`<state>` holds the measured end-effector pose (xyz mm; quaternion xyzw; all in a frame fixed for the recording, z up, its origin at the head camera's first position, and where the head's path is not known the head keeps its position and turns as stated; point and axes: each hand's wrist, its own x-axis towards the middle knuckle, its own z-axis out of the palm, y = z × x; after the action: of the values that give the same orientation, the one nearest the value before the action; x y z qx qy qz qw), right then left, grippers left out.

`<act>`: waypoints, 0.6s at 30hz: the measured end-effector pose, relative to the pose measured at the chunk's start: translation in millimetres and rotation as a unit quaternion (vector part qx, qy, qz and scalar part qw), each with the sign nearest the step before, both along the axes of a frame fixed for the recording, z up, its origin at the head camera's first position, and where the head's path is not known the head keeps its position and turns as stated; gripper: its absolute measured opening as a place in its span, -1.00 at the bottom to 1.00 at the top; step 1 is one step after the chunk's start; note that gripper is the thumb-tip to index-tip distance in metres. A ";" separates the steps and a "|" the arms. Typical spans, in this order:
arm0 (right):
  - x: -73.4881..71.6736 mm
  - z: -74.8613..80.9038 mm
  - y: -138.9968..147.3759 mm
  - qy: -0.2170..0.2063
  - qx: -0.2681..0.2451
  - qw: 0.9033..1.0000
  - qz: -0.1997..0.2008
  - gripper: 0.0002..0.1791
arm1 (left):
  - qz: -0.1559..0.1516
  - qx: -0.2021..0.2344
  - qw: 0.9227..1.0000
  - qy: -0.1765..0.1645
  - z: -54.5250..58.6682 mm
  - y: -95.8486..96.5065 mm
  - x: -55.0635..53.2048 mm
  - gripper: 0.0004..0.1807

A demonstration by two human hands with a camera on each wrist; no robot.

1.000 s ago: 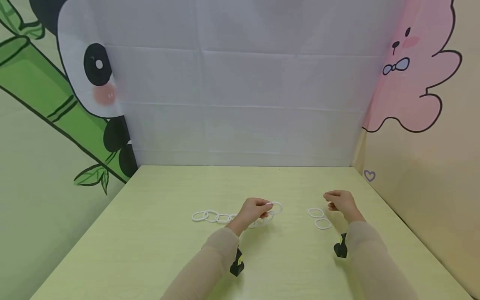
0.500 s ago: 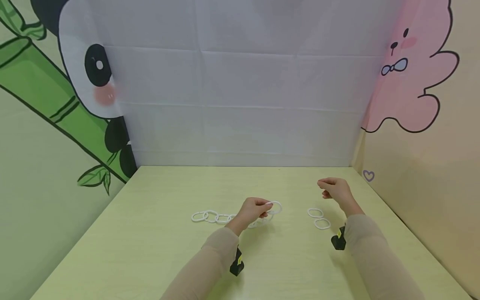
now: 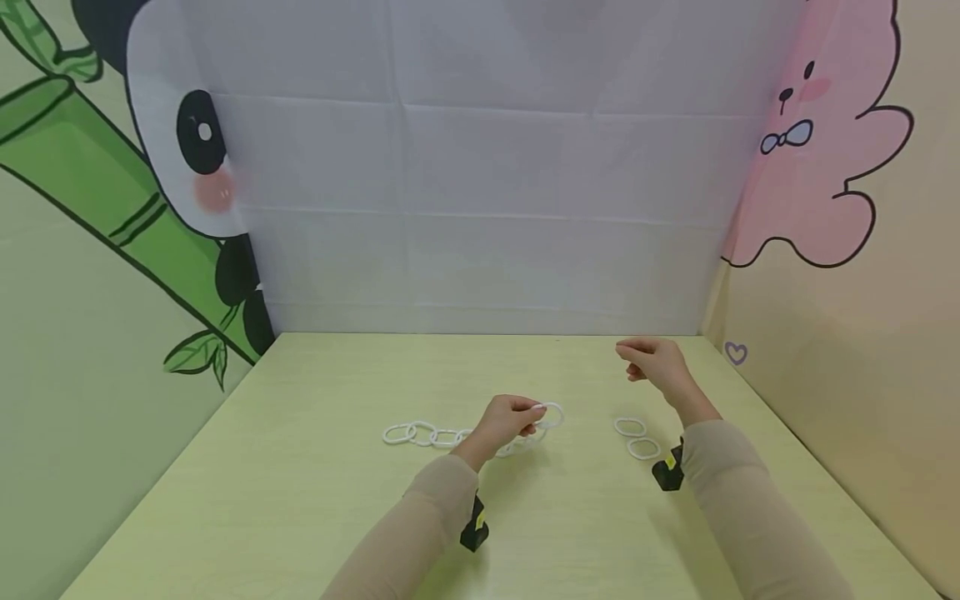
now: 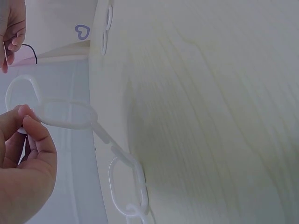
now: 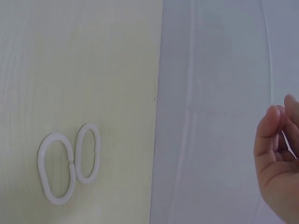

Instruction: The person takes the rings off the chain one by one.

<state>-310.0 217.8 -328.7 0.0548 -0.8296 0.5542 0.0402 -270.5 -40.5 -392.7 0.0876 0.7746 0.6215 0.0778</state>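
Observation:
My left hand (image 3: 501, 425) pinches a white plastic chain link (image 4: 22, 77) between thumb and forefinger, above the table. From that link hangs a chain (image 3: 412, 432) of several joined white links, which slopes down and lies on the table to the left. My right hand (image 3: 660, 367) is raised at the back right, fingers curled and thumb tip against the forefinger; no link shows in its pinch. In the right wrist view a loose link (image 5: 42, 163) lies close beside another loose link (image 5: 78, 149), flat on the table; the nearer one shows a small slit in its side.
The pale yellow table (image 3: 300, 500) ends at a white cloth backdrop (image 3: 480, 167). Side walls carry a panda with bamboo (image 3: 135, 217) and a pink bear (image 3: 832, 192). Black wrist cameras (image 3: 474, 529) sit under both sleeves.
My right hand has risen and moved left and toward the back, away from the two loose links. The left hand and its chain stay put.

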 end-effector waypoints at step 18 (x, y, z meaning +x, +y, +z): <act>4.6 14.0 -20.8 0.013 0.010 0.999 0.039 -0.62 | -0.007 0.008 1.000 0.001 -2.6 5.4 -5.7 -0.74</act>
<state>-305.4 197.0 -314.7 0.0946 -0.8315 0.5467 0.0285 -276.2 -35.1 -395.3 0.0942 0.7692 0.6269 0.0803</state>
